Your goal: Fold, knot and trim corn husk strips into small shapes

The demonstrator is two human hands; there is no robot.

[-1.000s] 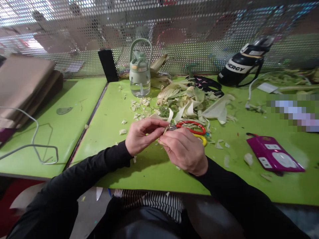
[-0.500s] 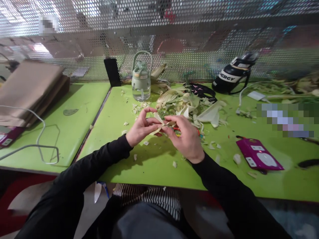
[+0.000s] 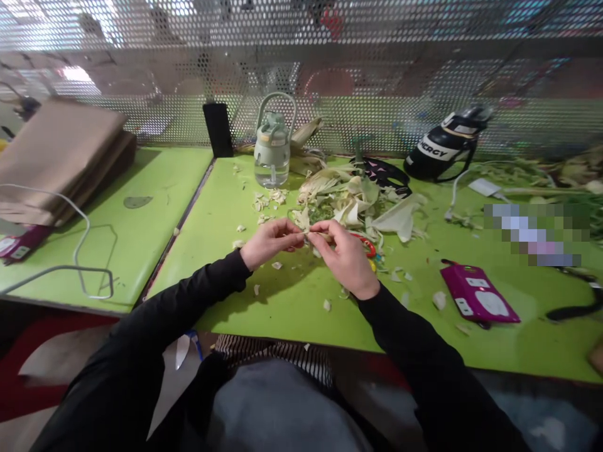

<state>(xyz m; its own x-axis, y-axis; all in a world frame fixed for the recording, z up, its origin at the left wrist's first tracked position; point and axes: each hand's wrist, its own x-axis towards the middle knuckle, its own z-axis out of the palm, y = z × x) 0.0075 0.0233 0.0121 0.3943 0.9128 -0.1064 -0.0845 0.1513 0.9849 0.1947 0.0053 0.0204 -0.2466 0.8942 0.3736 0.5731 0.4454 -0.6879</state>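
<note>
Both hands meet above the green table (image 3: 188, 276), fingertips pinched close together. My left hand (image 3: 267, 245) is closed on one end of a pale strip of corn husk (image 3: 301, 220). On the strip's other side, my right hand (image 3: 349, 262) pinches it between thumb and fingers. The part between the fingertips is small and mostly covered. Just behind the hands lies a heap of corn husks (image 3: 351, 198) mixed with green scraps. A red loop like a scissors handle (image 3: 366, 243) shows beside my right hand, its other parts hidden.
A pale green water bottle (image 3: 273, 147) and a black phone-like slab (image 3: 218, 130) stand by the mesh screen. To the right are a black bottle (image 3: 440, 147) and a purple power strip (image 3: 480, 294). Folded brown paper (image 3: 61, 157) and a cable (image 3: 85, 232) lie left.
My left fingers have closed from a spread pose into a pinch, and the hands' fingertips are drawn together. The larger husk flap between them no longer sticks out toward me. The view has shifted slightly.
</note>
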